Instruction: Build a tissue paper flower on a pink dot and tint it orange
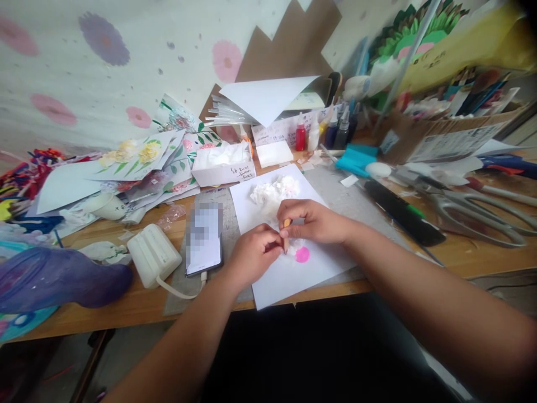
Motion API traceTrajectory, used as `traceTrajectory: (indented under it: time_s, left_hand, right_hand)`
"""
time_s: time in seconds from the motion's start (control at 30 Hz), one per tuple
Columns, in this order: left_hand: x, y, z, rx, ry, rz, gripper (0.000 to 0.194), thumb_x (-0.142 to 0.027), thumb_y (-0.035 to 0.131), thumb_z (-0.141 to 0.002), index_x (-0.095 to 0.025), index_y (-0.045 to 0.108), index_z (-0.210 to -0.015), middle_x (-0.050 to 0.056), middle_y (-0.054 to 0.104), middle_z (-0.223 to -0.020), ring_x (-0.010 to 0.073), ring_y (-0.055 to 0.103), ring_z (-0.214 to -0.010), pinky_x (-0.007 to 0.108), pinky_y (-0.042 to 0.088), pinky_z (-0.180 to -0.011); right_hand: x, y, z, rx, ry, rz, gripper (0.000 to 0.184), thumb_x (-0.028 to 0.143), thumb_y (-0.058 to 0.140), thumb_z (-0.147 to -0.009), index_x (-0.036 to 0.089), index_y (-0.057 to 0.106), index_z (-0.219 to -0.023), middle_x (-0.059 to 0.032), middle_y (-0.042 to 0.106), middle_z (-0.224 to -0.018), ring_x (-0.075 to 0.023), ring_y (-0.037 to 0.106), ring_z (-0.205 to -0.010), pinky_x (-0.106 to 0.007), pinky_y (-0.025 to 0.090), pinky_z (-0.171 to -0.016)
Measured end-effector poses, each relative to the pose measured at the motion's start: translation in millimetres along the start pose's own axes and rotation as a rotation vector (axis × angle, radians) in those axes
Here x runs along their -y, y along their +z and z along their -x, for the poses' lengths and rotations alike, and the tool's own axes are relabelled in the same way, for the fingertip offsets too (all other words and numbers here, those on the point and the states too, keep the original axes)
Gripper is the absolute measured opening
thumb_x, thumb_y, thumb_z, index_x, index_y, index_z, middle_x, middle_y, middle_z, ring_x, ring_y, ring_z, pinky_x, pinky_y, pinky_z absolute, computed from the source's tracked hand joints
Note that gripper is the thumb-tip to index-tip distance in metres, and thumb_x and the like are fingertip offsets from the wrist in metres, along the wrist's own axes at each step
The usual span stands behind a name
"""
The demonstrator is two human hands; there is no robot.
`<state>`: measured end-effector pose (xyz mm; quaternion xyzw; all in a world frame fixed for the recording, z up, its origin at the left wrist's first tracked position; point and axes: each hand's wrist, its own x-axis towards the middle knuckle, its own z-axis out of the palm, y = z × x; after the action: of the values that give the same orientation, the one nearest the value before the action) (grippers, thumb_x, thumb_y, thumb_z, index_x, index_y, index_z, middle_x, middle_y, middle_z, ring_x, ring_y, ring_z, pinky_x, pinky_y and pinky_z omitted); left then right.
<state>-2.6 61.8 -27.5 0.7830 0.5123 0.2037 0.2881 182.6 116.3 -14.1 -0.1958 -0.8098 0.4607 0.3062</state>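
Observation:
A white paper sheet [277, 285] lies on a grey work mat at the table's front, with crumpled white tissue [274, 190] on its upper part. My right hand [312, 221] is closed around a short yellow-brown stick [286, 224], whose lower end points down at the sheet. Close beside it, my left hand [257, 252] pinches its fingertips together near the stick's tip; what they hold, if anything, is too small to make out. Right of the fingertips is a bright pink spot [302, 254], next to a bit of white tissue.
Left of the sheet are a phone [204, 240] with a cable and a white charger block [154, 254]. A tissue box [224, 168], paint bottles [301, 134] and painted papers [138, 157] stand behind. To the right lie a black strip [403, 212], large scissors [470, 210] and a cardboard box of brushes [453, 140].

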Motion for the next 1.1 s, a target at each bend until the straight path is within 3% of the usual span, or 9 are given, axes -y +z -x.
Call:
traceTrajectory:
  time_s: [0.33,0.57,0.87,1.0,1.1]
  left_hand:
    - [1.9,2.7,0.2,-0.019,-0.034,0.001,0.008,-0.026,0.061,-0.077,-0.023,0.068,-0.081,0.0,0.061,-0.087,0.0138,0.057,-0.073,0.026,0.043,-0.065]
    - [1.8,3.8,-0.3,-0.044,-0.018,-0.028,0.007,-0.026,0.06,-0.077,-0.02,0.065,-0.077,0.001,0.061,-0.086,0.015,0.056,-0.075,0.025,0.041,-0.062]
    - [2.7,5.1,-0.5,-0.056,-0.014,-0.031,0.008,-0.023,0.058,-0.078,-0.019,0.061,-0.071,0.0,0.056,-0.078,0.0122,0.053,-0.068,0.024,0.039,-0.059]
    - [4.0,3.1,-0.1,-0.114,-0.03,0.027,0.011,-0.02,0.055,-0.079,-0.018,0.057,-0.069,-0.001,0.052,-0.074,0.0109,0.05,-0.064,0.024,0.04,-0.058]
    - [2.8,-2.6,6.4,-0.264,0.015,0.076,0.006,-0.018,0.053,-0.08,-0.019,0.058,-0.078,0.0,0.054,-0.079,0.0118,0.051,-0.068,0.025,0.044,-0.064]
  right_hand:
    - [5.9,3.5,0.0,0.032,-0.041,0.103,0.015,0.017,0.056,-0.082,0.016,0.055,-0.066,-0.0009,0.047,-0.076,-0.0116,0.05,-0.069,-0.027,0.042,-0.068]
    - [10.2,10.2,-2.9,0.038,-0.057,0.169,0.019,0.015,0.051,-0.082,0.018,0.047,-0.064,-0.0003,0.045,-0.071,-0.013,0.046,-0.068,-0.027,0.038,-0.066]
    - [1.8,17.7,-8.1,-0.003,0.076,0.16,0.022,0.016,0.051,-0.08,0.019,0.042,-0.06,0.0019,0.043,-0.065,-0.0119,0.042,-0.063,-0.026,0.035,-0.061]
    - [-0.1,17.8,-8.8,-0.046,0.135,0.074,0.022,0.02,0.056,-0.076,0.018,0.044,-0.058,0.0026,0.044,-0.064,-0.0112,0.043,-0.061,-0.026,0.034,-0.06]
    - [-0.7,12.5,-7.5,-0.143,0.179,-0.03,0.023,0.028,0.054,-0.078,0.018,0.045,-0.059,0.0033,0.043,-0.062,-0.0109,0.042,-0.059,-0.025,0.034,-0.058]
